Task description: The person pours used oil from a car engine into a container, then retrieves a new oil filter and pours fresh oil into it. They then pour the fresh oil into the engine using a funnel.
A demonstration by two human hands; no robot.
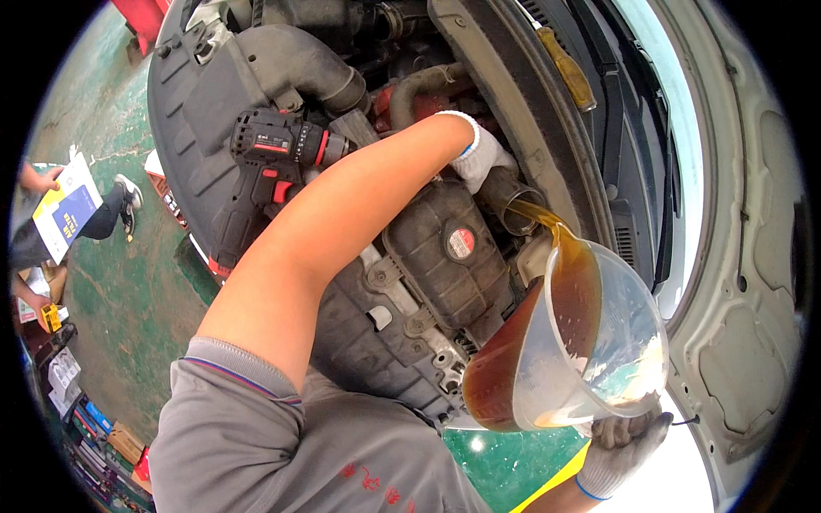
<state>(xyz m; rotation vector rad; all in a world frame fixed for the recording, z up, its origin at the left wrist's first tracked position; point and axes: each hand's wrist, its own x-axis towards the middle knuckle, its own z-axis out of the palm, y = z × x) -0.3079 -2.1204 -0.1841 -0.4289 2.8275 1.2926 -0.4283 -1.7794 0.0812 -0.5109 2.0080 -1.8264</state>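
My left hand [489, 160], in a white knit glove, is closed around a dark, wide-mouthed tube [519, 217] in the engine bay; its fingers are partly hidden. A clear plastic jug [629, 329] tilts over from the right, with my right hand [623, 446] in a dirty grey-white glove gripping it at its lower side. Brown oil [500, 372] fills part of the jug, and a stream runs over its lip into the mouth of the tube. Below the tube sits a ribbed dark plastic tank with a round-labelled cap [460, 243].
A black and red cordless drill [274, 154] lies on the engine cover left of my arm. A yellow-handled tool [564, 68] rests by the windscreen cowl. The raised hood [744, 342] stands at right. At far left, another person holds a flat printed box [68, 209].
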